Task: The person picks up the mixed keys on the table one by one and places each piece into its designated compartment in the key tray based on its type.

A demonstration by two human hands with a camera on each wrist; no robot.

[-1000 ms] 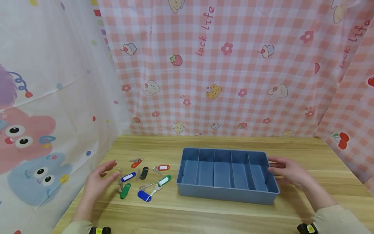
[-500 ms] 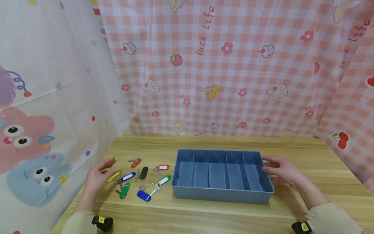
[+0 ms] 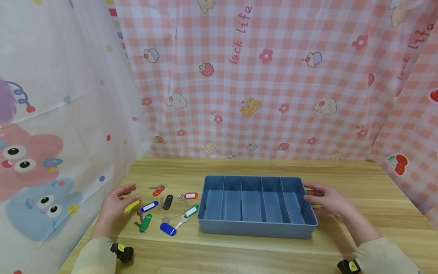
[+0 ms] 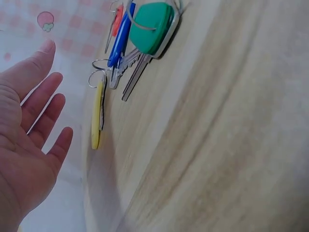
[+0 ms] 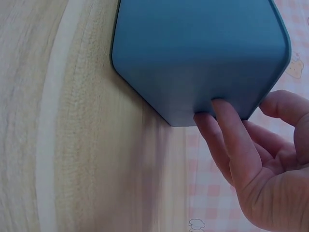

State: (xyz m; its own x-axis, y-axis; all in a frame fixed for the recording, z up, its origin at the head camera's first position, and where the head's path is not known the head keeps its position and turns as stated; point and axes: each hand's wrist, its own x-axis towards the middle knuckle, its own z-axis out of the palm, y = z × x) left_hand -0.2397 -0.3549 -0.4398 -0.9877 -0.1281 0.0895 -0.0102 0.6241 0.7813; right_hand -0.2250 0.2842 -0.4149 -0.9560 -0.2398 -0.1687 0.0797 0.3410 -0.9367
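From the head view, a blue tray (image 3: 256,228) sits on a wooden counter (image 3: 212,257), right of centre. Four dividers split it into five compartments side by side, their blue floors visible. At its right end wall is a person's right grip (image 3: 326,199), fingers mostly straight. To the tray's left lie eight key tags with keys: a yellow tag (image 3: 131,206) farthest left, two red, two blue, two green and one black (image 3: 167,202). The nearer green tag (image 3: 191,211) is just beside the tray's left wall, leaving a narrow gap. Strips of wood run in front of and behind the tray, ending at a pink checked cloth (image 3: 284,83). The left grip (image 3: 114,201), fingers spread, overlaps part of the yellow tag.

From the left wrist, that grip's fingers are apart, with a gap between them and the yellow tag, which lies near the counter's edge. A green tag's ring is cut off at the top.

From the right wrist, two fingertips touch the tray's end wall, unclamped. The tray runs out of view above; its compartments are hidden here.
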